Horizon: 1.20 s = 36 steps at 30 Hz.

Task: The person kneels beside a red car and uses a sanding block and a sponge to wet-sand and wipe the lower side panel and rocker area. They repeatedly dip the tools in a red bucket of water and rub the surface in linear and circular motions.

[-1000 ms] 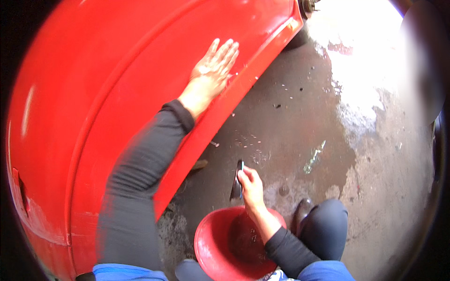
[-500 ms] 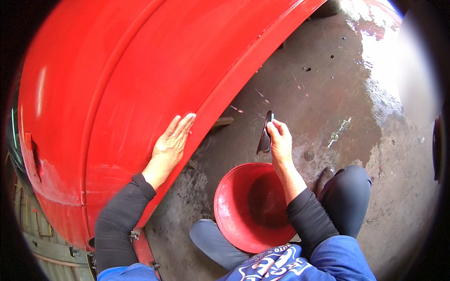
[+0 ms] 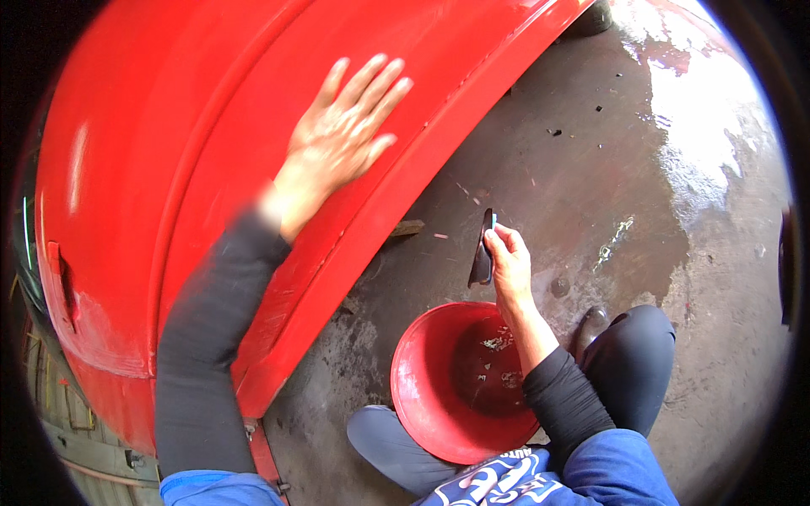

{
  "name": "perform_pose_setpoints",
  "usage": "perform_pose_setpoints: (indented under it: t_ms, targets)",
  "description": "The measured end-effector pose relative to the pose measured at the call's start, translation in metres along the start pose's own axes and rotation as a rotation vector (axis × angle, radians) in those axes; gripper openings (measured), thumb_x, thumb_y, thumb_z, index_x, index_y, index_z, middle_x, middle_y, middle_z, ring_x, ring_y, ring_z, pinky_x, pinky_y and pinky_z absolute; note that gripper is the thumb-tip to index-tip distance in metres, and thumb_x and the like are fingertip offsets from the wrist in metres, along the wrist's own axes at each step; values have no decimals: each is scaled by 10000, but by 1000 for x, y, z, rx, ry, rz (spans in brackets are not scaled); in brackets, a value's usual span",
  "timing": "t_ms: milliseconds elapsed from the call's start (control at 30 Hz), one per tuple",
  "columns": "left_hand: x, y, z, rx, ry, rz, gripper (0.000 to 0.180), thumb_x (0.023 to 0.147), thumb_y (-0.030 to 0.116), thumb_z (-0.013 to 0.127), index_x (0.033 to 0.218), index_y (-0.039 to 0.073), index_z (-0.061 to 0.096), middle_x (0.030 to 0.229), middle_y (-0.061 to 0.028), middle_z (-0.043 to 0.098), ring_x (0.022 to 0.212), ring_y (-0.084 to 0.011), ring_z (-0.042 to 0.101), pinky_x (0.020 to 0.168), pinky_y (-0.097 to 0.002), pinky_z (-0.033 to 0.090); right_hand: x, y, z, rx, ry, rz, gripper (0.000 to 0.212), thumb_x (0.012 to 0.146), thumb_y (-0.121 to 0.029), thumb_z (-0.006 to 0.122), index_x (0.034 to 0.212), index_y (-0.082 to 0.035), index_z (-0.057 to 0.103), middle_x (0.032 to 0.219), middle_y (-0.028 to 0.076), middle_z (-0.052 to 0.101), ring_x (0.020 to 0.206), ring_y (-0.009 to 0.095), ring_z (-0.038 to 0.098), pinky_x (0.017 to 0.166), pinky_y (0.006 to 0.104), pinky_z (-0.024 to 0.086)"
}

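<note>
My left hand [image 3: 344, 126] is over the glossy red car body panel [image 3: 245, 169], fingers spread and palm toward it. Whether the palm touches the paint I cannot tell. My right hand [image 3: 510, 260] pinches a dark sheet of sandpaper [image 3: 482, 257] with a thin blue-green edge, held upright between thumb and fingers. The sheet is off the panel, above the floor just beyond the bucket. Below that hand, between my legs, stands a red bucket [image 3: 413, 379] with dark water and bright reflections inside.
Grey concrete floor [image 3: 540, 185], partly wet, spreads to the right of the panel, with a bright puddle [image 3: 700, 110] at the far right. A piece of wood [image 3: 407, 228] lies under the panel's edge. A tyre [image 3: 591, 18] shows at the top. My bent knees flank the bucket.
My left hand has moved forward along the panel, away from me, and its fingers have spread wider. My right hand keeps the sandpaper in nearly the same place.
</note>
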State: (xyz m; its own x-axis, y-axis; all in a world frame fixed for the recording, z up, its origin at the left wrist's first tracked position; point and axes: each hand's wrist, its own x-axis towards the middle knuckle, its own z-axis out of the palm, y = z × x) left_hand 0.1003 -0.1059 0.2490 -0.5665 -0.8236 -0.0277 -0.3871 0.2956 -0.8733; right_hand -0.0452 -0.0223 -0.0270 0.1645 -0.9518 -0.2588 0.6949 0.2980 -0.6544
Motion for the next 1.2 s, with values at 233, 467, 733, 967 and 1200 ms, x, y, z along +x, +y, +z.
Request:
perform_pose_setpoints:
  t_ms: [233,467,733,967,1200]
  targets:
    - [-11,14,8,156,-27,32,737,967,452,495,1575,123,240,1663,-32,159,1536,-189,119,1248,-485,16,6,3,-9,-87,41,-42,358,951,-228,671,1224,-7,602,1042,40,658,957,109,599,879,275,472]
    - [-173,20,-8,93,-260,-8,660,989,386,468,1571,148,267,1660,3,175,1532,-166,133,1249,-486,30,9,5,-12,-146,3,-49,342,952,-270,671,1208,-48,624,1012,-16,648,920,75,560,852,252,429]
    - [-287,-27,-45,48,-106,-248,759,961,469,507,1574,103,250,1650,-77,214,1533,-237,156,1240,-487,25,13,9,-13,-130,48,50,358,957,-251,669,1217,-11,616,1066,26,663,969,104,591,903,268,446]
    - [-148,-43,-31,134,-36,-231,727,983,508,446,1565,109,270,1639,-51,244,1522,-206,184,1244,-459,82,7,2,-15,-187,9,18,312,946,-308,670,1165,-87,648,918,-70,617,806,36,493,727,228,388]
    - [-206,-27,-25,39,-78,-370,752,981,569,398,1572,125,258,1649,-46,213,1527,-207,164,1243,-472,80,12,3,-18,-192,12,5,318,971,-247,658,1214,-46,622,1015,-4,658,910,73,580,824,237,445]
